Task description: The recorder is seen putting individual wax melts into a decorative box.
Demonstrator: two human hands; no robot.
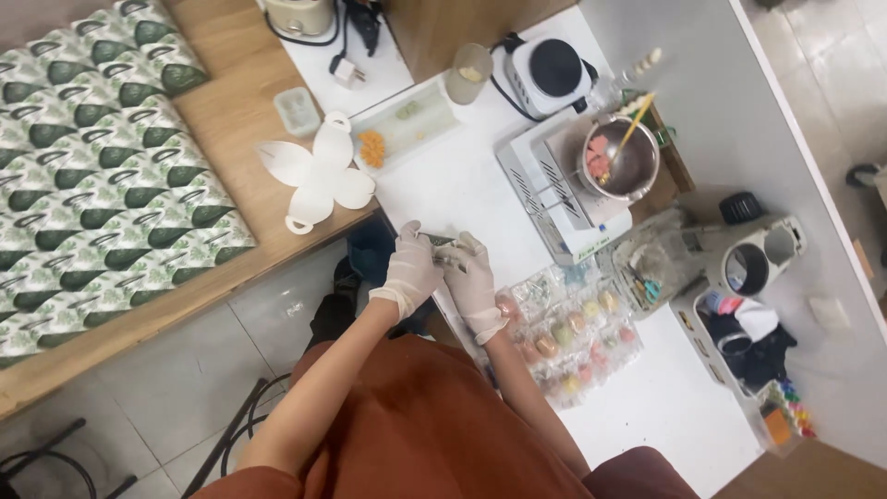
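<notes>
- I see both gloved hands meet at the edge of the white table (462, 185) — my left hand (411, 271) and right hand (471, 277) are pinched together around a small clear packet (446, 251).
- Fingers of both hands are curled shut on the packet; what lies inside it I cannot tell.
- Just right of the grip lies a spread of wrapped sweets (568, 333) in pink, green and yellow, in clear wrappers on the table.
- Up and right of the grip, a metal pot (621, 159) with a pink mass and a wooden stick sits on a white machine (554, 199).
- Beyond that, a small hotplate (552, 69) stands near the table's far edge.
- Left and above the grip, a flat white paper cut-out (319, 176) lies on a wooden bench (231, 115) — beside it, rows of green-and-white boxes (102, 176).
- Straight up from the grip, a clear tray (407, 129) holds orange pieces.
</notes>
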